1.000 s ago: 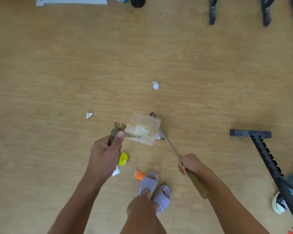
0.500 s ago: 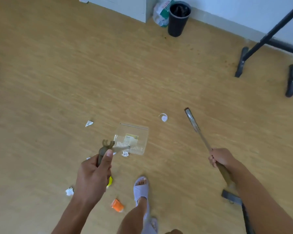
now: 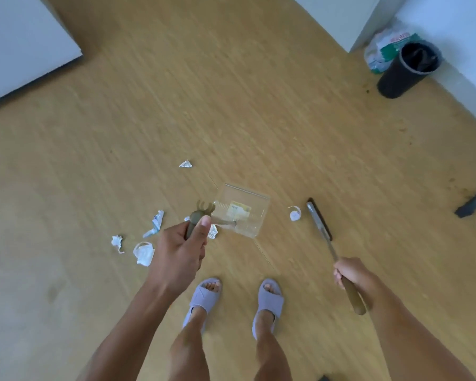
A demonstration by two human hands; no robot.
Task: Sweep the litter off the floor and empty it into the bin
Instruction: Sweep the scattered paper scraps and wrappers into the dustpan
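My left hand (image 3: 180, 251) grips the olive handle of a clear plastic dustpan (image 3: 241, 213), held just above the wooden floor. My right hand (image 3: 351, 273) holds the wooden handle of a broom, whose narrow dark head (image 3: 319, 220) rests on the floor to the right of the pan. A small white round scrap (image 3: 295, 215) lies between pan and broom head. Several crumpled white paper scraps lie left of my left hand (image 3: 143, 253), (image 3: 156, 223), (image 3: 116, 242), and one farther off (image 3: 185, 164). A black bin (image 3: 407, 70) stands at the far right by the wall.
A white plastic bag (image 3: 386, 48) lies behind the bin, beside a white cabinet (image 3: 338, 17). Another white furniture block (image 3: 19, 42) fills the top left corner. A dark stand foot (image 3: 474, 202) pokes in at the right edge. My sandalled feet (image 3: 204, 298) stand below the pan.
The view has swung, so the bin now sits at the far right. The broom head has come down beside the round scrap, right of the dustpan. Both feet now stand side by side.
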